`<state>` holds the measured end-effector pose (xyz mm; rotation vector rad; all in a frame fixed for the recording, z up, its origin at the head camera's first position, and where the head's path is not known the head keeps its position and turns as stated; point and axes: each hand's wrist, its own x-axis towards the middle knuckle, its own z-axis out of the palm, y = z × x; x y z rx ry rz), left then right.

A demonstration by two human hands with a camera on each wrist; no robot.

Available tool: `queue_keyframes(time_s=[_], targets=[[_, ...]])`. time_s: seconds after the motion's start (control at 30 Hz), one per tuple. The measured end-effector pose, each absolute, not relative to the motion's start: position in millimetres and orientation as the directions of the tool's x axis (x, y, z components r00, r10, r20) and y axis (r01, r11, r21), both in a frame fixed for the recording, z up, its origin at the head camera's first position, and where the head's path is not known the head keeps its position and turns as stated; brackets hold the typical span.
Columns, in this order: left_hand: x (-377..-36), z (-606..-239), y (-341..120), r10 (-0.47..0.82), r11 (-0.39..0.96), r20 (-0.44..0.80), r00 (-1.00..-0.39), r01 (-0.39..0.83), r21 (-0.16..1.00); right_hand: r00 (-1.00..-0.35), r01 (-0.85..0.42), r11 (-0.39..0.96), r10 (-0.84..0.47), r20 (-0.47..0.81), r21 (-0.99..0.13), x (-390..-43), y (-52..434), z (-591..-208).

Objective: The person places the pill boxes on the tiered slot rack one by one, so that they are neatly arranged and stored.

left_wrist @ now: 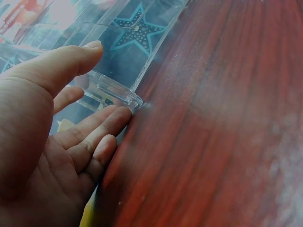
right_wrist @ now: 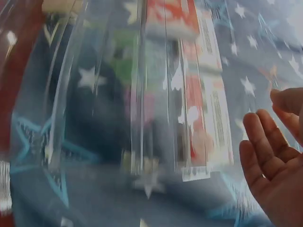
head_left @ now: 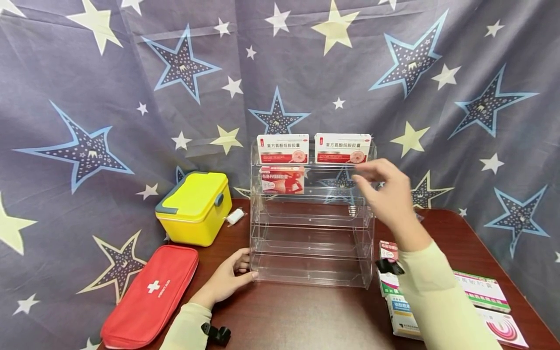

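A clear tiered display rack (head_left: 308, 249) stands upright on the table. My left hand (head_left: 229, 274) rests at its lower left corner, with the thumb by the front edge and loosely bent fingers against the side. In the left wrist view, the fingertips (left_wrist: 124, 113) touch the rack's corner. My right hand (head_left: 387, 194) hangs in the air by the rack's upper right side, thumb and fingers apart, holding nothing. Two white-and-red medicine boxes (head_left: 283, 149) (head_left: 342, 148) stand side by side on the top tier. A red medicine box (head_left: 282, 180) stands at the left of the tier below.
Left of the rack are a yellow box with a grey-trimmed lid (head_left: 192, 206), a red first-aid pouch (head_left: 150, 294) and a small white wrapped roll (head_left: 235, 216). Several medicine boxes (head_left: 401, 316) lie at the right, partly behind my right sleeve. A starry curtain (head_left: 306, 63) hangs behind.
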<state>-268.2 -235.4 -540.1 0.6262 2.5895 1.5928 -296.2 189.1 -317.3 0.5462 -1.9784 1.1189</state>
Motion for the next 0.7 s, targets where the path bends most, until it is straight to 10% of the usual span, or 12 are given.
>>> queue_keyframes(time_s=[0.7], targets=[[-268.8, -542.4, -235.9, 0.343, 0.395, 0.174, -0.923, 0.31, 0.865, -0.941, -0.19, 0.709, 0.067, 0.333, -0.679, -289.9, 353.8, -428.1]])
